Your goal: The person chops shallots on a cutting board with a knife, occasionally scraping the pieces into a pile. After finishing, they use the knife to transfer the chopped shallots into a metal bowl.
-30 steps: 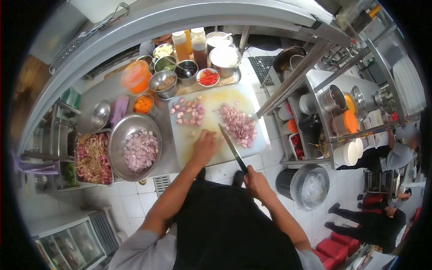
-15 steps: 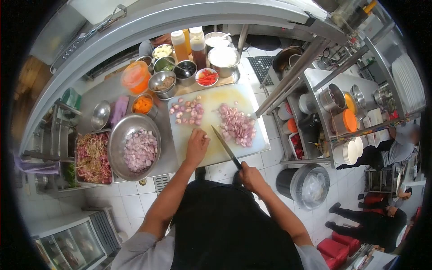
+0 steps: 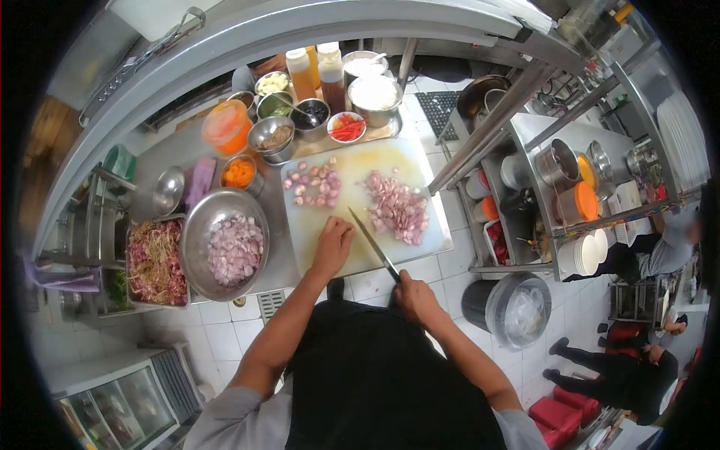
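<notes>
A white cutting board lies before me. My right hand is wrapped round the handle of a long knife, whose blade points up and left over the board. My left hand rests at the board's lower middle, its fingers curled together left of the blade; whether anything small is between them is hidden. Whole peeled shallots lie at the board's upper left, and a pile of sliced shallots is on its right side. A steel bowl of sliced shallots stands left of the board.
Behind the board are sauce bottles, a bowl of red chillies and an orange tub. A tray of onions sits far left. A metal post rises at right. People stand far right.
The knife tip has shifted slightly left, nearer my left hand. My left hand has moved slightly right and down on the board. The piles look unchanged.
</notes>
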A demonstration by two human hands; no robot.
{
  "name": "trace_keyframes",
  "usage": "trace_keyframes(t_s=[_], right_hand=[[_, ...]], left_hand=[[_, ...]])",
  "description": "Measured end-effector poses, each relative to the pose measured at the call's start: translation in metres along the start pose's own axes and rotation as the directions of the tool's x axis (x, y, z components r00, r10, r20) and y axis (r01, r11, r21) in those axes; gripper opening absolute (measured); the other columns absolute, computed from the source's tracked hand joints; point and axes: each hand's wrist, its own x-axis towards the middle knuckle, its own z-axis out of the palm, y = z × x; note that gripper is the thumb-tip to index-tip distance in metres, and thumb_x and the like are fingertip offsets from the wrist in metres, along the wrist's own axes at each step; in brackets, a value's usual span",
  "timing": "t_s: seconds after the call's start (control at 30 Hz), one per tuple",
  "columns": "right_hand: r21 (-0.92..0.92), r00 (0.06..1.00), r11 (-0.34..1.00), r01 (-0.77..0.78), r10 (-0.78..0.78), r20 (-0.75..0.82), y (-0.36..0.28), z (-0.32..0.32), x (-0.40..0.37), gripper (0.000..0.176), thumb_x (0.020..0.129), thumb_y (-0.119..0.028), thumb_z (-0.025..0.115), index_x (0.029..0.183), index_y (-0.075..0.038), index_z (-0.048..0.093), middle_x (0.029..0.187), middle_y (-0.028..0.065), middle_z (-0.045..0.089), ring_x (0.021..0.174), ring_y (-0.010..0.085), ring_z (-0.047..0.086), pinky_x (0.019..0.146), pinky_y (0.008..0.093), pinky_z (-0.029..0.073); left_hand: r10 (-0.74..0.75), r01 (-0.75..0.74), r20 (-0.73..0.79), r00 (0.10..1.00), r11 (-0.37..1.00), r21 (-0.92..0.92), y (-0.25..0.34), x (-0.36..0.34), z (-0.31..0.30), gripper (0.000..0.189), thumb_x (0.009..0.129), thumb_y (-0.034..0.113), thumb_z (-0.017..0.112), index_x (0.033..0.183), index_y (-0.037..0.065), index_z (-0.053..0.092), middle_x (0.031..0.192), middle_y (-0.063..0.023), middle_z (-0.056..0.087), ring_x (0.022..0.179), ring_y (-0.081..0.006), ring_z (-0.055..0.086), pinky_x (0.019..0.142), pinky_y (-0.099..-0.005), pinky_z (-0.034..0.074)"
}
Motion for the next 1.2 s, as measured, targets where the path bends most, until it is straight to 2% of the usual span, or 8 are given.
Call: trace_keyframes(t_s=[0.13,0.2,0.43,0.5,0.67,0.97,1.13,1.2], right_hand=[[-0.048,1.0,0.999,0.013,-0.012,0.007,0.003,0.009,0.0,0.025,0.093,-0.018,0.054,0.107,0.002,0.047,0.074,0.0326,0.063,0.075,0.0537,0.062,0.069,0.0617,0.048],[-0.055,1.0,0.999,0.003,-0.002,0.026,0.001,0.003,-0.001,0.025,0.093,-0.017,0.054,0.107,0.001,0.047,0.074,0.0326,0.063,0.074,0.0537,0.062,0.068,0.0618,0.048],[-0.083,0.999,0.996,0.031,-0.029,0.023,-0.005,-0.004,-0.014,0.026,0.091,-0.018,0.055,0.107,0.001,0.046,0.073,0.0321,0.063,0.073,0.0535,0.062,0.067,0.0613,0.049],[-0.061,0.999,0.997,0.043,-0.041,0.031,0.002,0.01,-0.002,0.026,0.091,-0.017,0.054,0.108,0.001,0.046,0.074,0.0321,0.063,0.074,0.0535,0.062,0.067,0.0612,0.049],[-0.075,0.997,0.997,-0.002,0.008,0.081,-0.007,-0.001,-0.003,0.026,0.092,-0.015,0.052,0.111,0.001,0.046,0.076,0.033,0.064,0.076,0.0537,0.063,0.068,0.0615,0.049],[0.047,0.997,0.998,0.038,-0.041,0.069,0.003,0.002,0.004,0.027,0.094,-0.015,0.053,0.113,0.002,0.046,0.078,0.033,0.064,0.077,0.0523,0.063,0.071,0.0602,0.049],[0.026,0.996,0.998,0.052,-0.054,0.067,0.0,-0.011,-0.017,0.028,0.092,-0.016,0.055,0.114,0.001,0.048,0.076,0.0289,0.065,0.076,0.0501,0.064,0.071,0.0598,0.05],[0.017,0.995,0.996,0.083,-0.083,0.053,0.004,-0.007,-0.019,0.031,0.093,-0.015,0.056,0.118,0.001,0.048,0.073,0.0269,0.063,0.074,0.0492,0.063,0.068,0.0591,0.049]], left_hand=[[0.069,-0.069,-0.007,0.998,0.997,0.035,0.005,0.003,-0.01,0.01,0.094,0.0,0.06,0.103,-0.002,0.063,0.096,-0.0136,0.055,0.073,-0.0267,0.058,0.069,-0.0348,0.048],[-0.013,0.013,0.058,0.998,1.0,0.004,0.007,0.002,-0.012,0.012,0.093,0.002,0.057,0.103,-0.002,0.063,0.098,-0.0172,0.056,0.084,-0.0358,0.061,0.076,-0.0425,0.049],[0.046,-0.047,0.06,0.997,0.999,0.003,0.005,0.004,-0.013,0.011,0.09,-0.001,0.057,0.101,-0.001,0.061,0.094,-0.0171,0.054,0.08,-0.0357,0.059,0.073,-0.0413,0.049],[0.072,-0.073,0.043,0.996,0.997,0.021,0.001,0.005,-0.011,0.006,0.092,-0.001,0.059,0.097,-0.001,0.06,0.091,-0.0149,0.052,0.072,-0.0289,0.055,0.068,-0.0361,0.046],[0.017,-0.017,0.05,0.999,1.0,-0.002,0.005,0.007,-0.012,0.006,0.091,-0.001,0.059,0.097,-0.001,0.06,0.09,-0.0151,0.052,0.071,-0.0291,0.056,0.067,-0.037,0.046],[0.004,-0.005,0.049,0.999,1.0,0.021,0.006,0.006,-0.011,0.01,0.086,-0.003,0.059,0.096,-0.001,0.06,0.09,-0.0158,0.052,0.071,-0.0296,0.057,0.066,-0.0378,0.047],[0.064,-0.067,0.056,0.996,0.996,0.063,0.003,0.005,-0.008,0.009,0.086,-0.003,0.059,0.094,-0.001,0.059,0.09,-0.0157,0.052,0.07,-0.03,0.056,0.065,-0.0383,0.046],[0.018,-0.023,0.06,0.998,0.996,0.085,0.007,0.006,-0.009,0.007,0.086,-0.003,0.059,0.093,-0.001,0.058,0.09,-0.0155,0.051,0.071,-0.03,0.057,0.065,-0.0382,0.046]])
